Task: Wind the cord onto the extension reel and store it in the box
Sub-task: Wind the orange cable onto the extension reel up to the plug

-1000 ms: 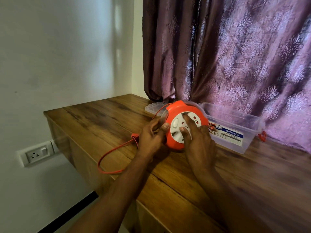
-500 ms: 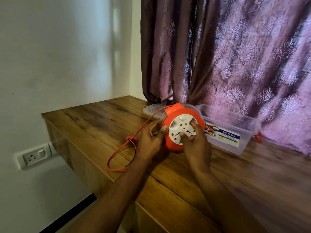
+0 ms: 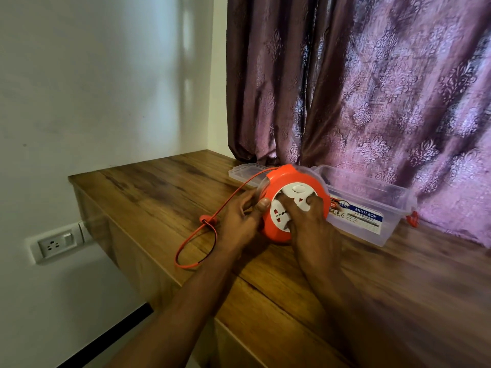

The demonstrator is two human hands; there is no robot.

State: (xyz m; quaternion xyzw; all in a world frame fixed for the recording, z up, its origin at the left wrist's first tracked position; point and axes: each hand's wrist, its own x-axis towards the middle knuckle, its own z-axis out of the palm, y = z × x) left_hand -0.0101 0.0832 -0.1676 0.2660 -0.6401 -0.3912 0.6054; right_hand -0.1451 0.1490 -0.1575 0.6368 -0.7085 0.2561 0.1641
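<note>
Orange plastic, round, with a white socket face: the reel (image 3: pixel 285 205) stands on edge on the table (image 3: pixel 164 192), tilted so its face looks toward the camera. The head view is the only one, and it looks down along both forearms.

The left hand (image 3: pixel 236 221) grips the reel's left rim, thumb curled over the front edge and fingers wrapped behind (how far they reach cannot be seen). The right hand (image 3: pixel 310 219) lies on the white face with fingers bent and pressed into its recesses, holding it.

The cord (image 3: pixel 225 205), also orange, leaves the top of the reel, runs down and left across the wood, passes a small knot or clip, then loops past the table's front edge and back.

Just behind the reel sits the box (image 3: pixel 372 208), clear plastic, open, with a blue label reading MULTI-BOX and a red latch at its right end. Its lid (image 3: pixel 244 172) lies flat to the left, near the curtain (image 3: pixel 358 88). A socket (image 3: pixel 57 243) is set in the wall (image 3: pixel 93 88) below the table's left end.
</note>
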